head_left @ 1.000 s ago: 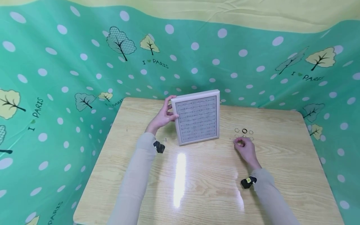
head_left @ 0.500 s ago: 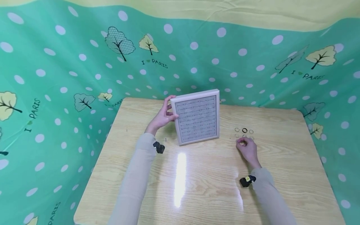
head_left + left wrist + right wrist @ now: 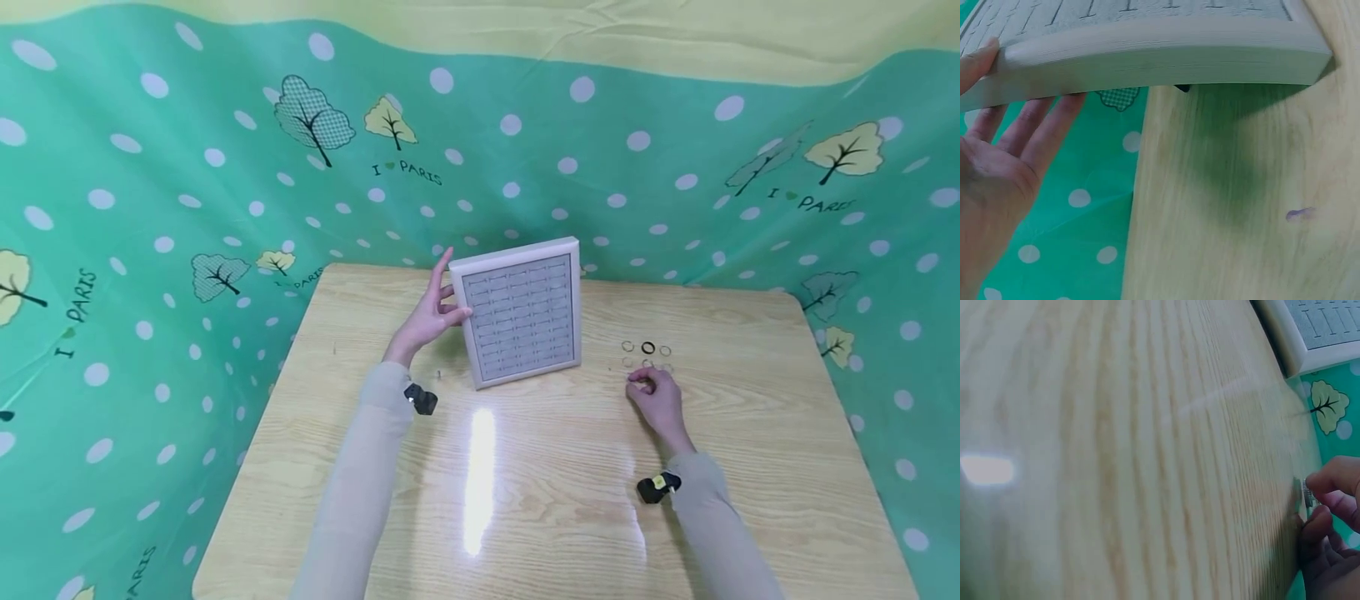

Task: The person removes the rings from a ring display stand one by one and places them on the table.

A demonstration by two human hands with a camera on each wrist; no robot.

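Observation:
A white-framed ring display tray (image 3: 521, 317) with a grey slotted insert stands tilted on the table in the head view. My left hand (image 3: 426, 323) grips its left edge, thumb on the front and fingers behind, the index finger pointing up. In the left wrist view the frame's side (image 3: 1166, 65) lies between thumb and fingers. Right of the tray, my right hand (image 3: 660, 402) is at the table surface. The right wrist view shows a small silver ring (image 3: 1308, 492) between its thumb and fingertips. Just beyond this hand lie rings in rows, including a dark ring (image 3: 648, 347) and a silver ring (image 3: 628, 346).
The wooden table (image 3: 555, 492) has a bright light reflection in front of the tray. A small mark (image 3: 439, 374) shows near the left wrist. A green dotted curtain (image 3: 517, 150) hangs directly behind and beside the table.
My left index finger has lifted off the tray's top corner and now points up. The right hand has shifted slightly right at the rings. The head view has turned a little.

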